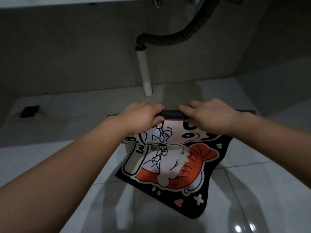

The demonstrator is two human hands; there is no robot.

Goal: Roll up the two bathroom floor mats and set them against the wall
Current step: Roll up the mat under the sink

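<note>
Two bare hands grip the far edge of a black floor mat printed with a white-and-orange cartoon figure, which lies on the glossy pale-tiled bathroom floor beneath a sink. The left hand and the right hand sit side by side on a narrow black roll formed at the mat's far end, the fingers of each hand curled over and closed on it, with a short stretch of the roll bare between them. The mat's printed face shows on the near side, buckled across its middle, its near corner flat on the tiles. A dark strip runs out to the right behind the right wrist; whether it is the mat's edge or a second mat cannot be told. Just beyond the hands, a white plastic drainpipe rises from the floor to meet a black corrugated hose curving up to the right. A small dark rectangular object lies on the floor at far left, near the grey wall.
</note>
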